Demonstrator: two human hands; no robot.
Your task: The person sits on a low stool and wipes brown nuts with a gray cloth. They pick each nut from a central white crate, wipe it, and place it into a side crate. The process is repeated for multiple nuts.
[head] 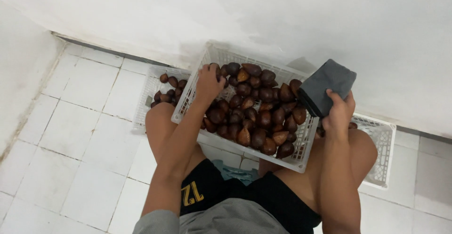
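Note:
A white plastic crate (301, 157) rests tilted on my knees, filled with several brown scaly fruits (256, 114). My left hand (208, 82) reaches into the crate's far left corner, fingers closed on a brown fruit (214, 67) there. My right hand (338, 112) is raised over the crate's right edge and grips a folded dark grey cloth (327, 85).
A second white crate (151, 85) with several of the same fruits stands on the floor to the left, behind my knee. A third white crate (383, 154) sits to the right. White tiled floor (80, 135) lies left; a white wall (282, 17) is directly ahead.

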